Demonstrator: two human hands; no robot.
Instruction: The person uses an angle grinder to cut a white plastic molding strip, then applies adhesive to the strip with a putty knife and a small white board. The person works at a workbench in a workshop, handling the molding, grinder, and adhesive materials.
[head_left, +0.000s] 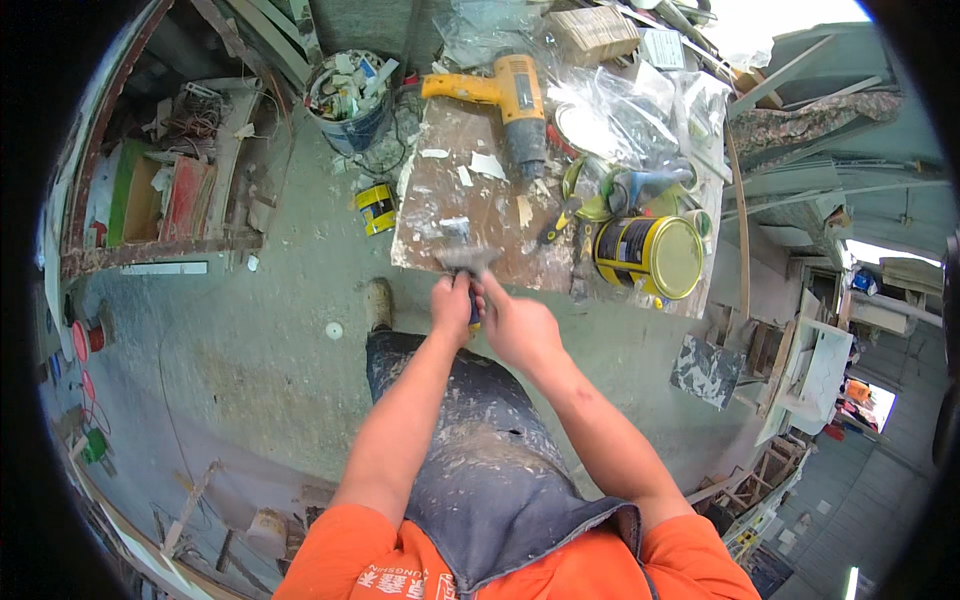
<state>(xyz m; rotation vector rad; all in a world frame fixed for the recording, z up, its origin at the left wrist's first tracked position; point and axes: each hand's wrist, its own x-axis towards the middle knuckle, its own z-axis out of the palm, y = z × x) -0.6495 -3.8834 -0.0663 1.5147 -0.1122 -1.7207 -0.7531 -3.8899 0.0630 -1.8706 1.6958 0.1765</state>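
Observation:
Both my hands are together in front of me at the near edge of a worktable (425, 225). They are close around a putty knife (468, 260) with a wide, blurred metal blade pointing away from me. Between the hands shows part of its blue-and-yellow handle. My left hand (452, 308) is closed against the handle. My right hand (524, 332) has its index finger stretched toward the blade, with the other fingers curled in at the handle and partly hidden. Just beyond the blade, a whitish scrap (455, 227) lies on the table.
On the table are a yellow heat gun (518, 105), a yellow-and-black can (672, 258), a yellow-black utility knife (560, 220) and clear plastic sheeting (625, 110). A bucket of scraps (350, 105) and a small yellow can (376, 209) stand on the floor to the left.

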